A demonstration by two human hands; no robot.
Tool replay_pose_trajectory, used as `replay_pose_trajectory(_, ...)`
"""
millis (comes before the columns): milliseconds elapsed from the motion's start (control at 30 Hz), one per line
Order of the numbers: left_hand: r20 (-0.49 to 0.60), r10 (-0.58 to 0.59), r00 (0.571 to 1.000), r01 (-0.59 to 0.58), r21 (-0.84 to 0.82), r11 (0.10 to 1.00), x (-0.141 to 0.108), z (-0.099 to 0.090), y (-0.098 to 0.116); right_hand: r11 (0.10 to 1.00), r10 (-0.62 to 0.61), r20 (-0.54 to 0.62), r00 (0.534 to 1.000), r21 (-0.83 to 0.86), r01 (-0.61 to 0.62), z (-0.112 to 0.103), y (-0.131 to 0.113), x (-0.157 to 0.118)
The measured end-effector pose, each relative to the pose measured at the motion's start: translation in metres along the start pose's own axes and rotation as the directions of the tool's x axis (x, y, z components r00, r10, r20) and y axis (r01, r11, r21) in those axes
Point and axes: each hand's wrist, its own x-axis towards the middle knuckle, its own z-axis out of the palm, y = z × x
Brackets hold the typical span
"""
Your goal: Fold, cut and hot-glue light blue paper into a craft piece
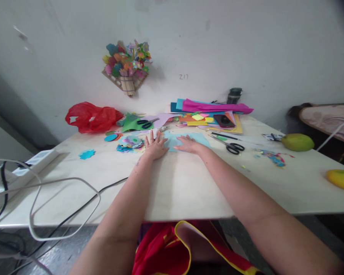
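Note:
A light blue paper sheet [173, 142] lies flat on the white table [183, 187]. My left hand [154, 147] is spread, palm down, at the sheet's left edge. On the sheet's right half rests my right hand [188, 145], its fingers stretched out and apart. Left of my left hand is a pile of flower-shaped paper cutouts [130, 143]. Black-handled scissors [234, 148] and a dark pen [225, 136] lie to the right of my right hand. Neither hand grips anything.
Coloured sheets [215, 106], a phone [224, 120] and a dark bottle [234, 95] stand behind. Green paper [132, 123] with other scissors [145, 123] and a red plastic bag [93, 116] lie back left. A power strip [43, 162] with cables is left; mangoes [297, 142] lie right.

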Motion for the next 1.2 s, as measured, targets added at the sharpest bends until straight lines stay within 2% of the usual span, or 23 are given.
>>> replay_pose_trajectory(200,-0.032,0.011,0.999,-0.010,0.011,1.000,-0.003,-0.003,0.005,0.996,0.037,-0.019,0.999,-0.077,-0.039,0.005,-0.004,0.002)
replay_pose_trajectory(300,-0.136,0.063,0.989,-0.061,0.023,0.998,-0.006,-0.009,0.008,0.996,0.041,-0.021,0.999,-0.078,-0.043,0.007,-0.003,0.005)
replay_pose_trajectory(433,-0.287,0.114,0.951,-0.129,-0.035,0.991,-0.007,-0.021,0.012,0.998,0.036,-0.028,0.999,-0.055,-0.038,0.008,0.000,0.005)
replay_pose_trajectory(533,-0.208,0.100,0.973,-0.135,-0.161,0.978,-0.006,-0.027,0.013,0.999,0.025,-0.035,0.999,-0.032,-0.026,0.008,0.000,0.002)
replay_pose_trajectory(600,-0.127,0.150,0.981,-0.174,-0.204,0.963,-0.005,-0.025,0.012,0.999,0.030,-0.033,0.999,-0.030,-0.031,0.007,-0.001,-0.001)
replay_pose_trajectory(700,-0.091,0.258,0.962,-0.272,-0.220,0.937,-0.003,-0.019,0.010,0.999,0.030,-0.045,0.999,-0.024,-0.031,0.004,-0.002,-0.002)
replay_pose_trajectory(767,-0.095,0.289,0.953,-0.303,-0.231,0.924,-0.001,-0.015,0.008,1.000,0.017,-0.109,0.994,0.015,-0.016,0.001,-0.001,-0.001)
replay_pose_trajectory(867,-0.102,0.300,0.949,-0.316,-0.252,0.915,0.002,-0.012,0.005,0.989,-0.074,-0.251,0.965,0.103,0.103,-0.006,0.002,-0.002)
replay_pose_trajectory(933,-0.104,0.296,0.949,-0.314,-0.264,0.912,0.002,-0.012,0.005,0.971,-0.167,-0.279,0.946,0.118,0.206,-0.010,0.002,-0.005)
replay_pose_trajectory(1033,-0.106,0.288,0.952,-0.307,-0.270,0.913,0.002,-0.013,0.005,0.959,-0.276,-0.235,0.932,0.001,0.285,-0.014,-0.002,-0.016)
replay_pose_trajectory(1100,-0.104,0.289,0.952,-0.306,-0.268,0.913,0.002,-0.013,0.006,0.935,-0.344,-0.205,0.916,-0.163,0.315,-0.016,-0.006,-0.024)
replay_pose_trajectory(1200,-0.107,0.281,0.954,-0.300,-0.276,0.913,0.002,-0.012,0.006,0.855,-0.423,-0.156,0.893,-0.397,0.335,-0.018,-0.012,-0.033)
